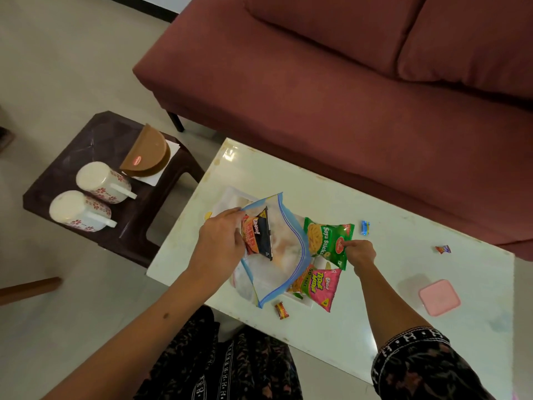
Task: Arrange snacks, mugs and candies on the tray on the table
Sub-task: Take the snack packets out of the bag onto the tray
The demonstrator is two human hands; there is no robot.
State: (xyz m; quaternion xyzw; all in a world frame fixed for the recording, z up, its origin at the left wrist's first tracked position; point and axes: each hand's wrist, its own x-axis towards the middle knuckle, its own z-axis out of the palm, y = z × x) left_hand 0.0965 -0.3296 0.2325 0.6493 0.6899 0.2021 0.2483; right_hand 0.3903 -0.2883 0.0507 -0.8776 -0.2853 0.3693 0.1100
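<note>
My left hand [223, 241] grips the rim of a clear zip bag [277, 255] with a blue edge, held open over the white table [360, 298]. Inside it shows an orange and black snack packet [257, 236]. My right hand [359, 254] pinches the corner of a green Soya Sticks packet [326, 241] lying on the table beside the bag. A pink snack packet [318, 285] lies just below it. Loose candies rest on the table: a blue candy [365, 227], a red and purple candy [443, 249] and a red candy [282, 310]. The bag hides what lies beneath it.
A dark side table [95, 140] at the left carries two upturned floral mugs [101, 181] [76, 210] and a brown half-round box [147, 153]. A pink lidded container [439, 297] sits at the table's right. A maroon sofa [346, 82] runs along the far side.
</note>
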